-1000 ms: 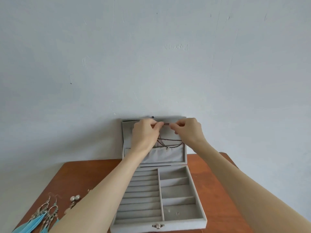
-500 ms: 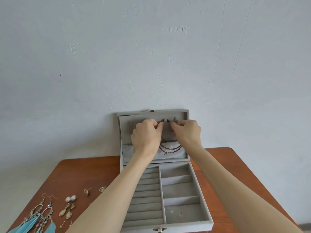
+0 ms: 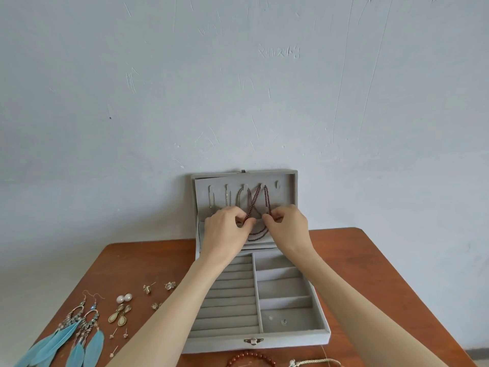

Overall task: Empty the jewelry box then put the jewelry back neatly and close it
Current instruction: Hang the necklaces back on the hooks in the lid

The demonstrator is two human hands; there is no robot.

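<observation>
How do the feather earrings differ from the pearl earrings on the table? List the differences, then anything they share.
1. The feather earrings are long, with blue feathers; the pearl earrings are small round white balls.
2. The feather earrings have visible wire hooks at the top; the pearl earrings show none.
3. The feather earrings run past the bottom edge of the picture; the pearl earrings show whole.

Shared: each is a pair lying on the table left of the box.

Both hands (image 3: pixel 227 229) have been dropped from the lid's hooks (image 3: pixel 260 187) to its pocket edge; the beaded necklace (image 3: pixel 255 202) now looks hung there, probably.
</observation>
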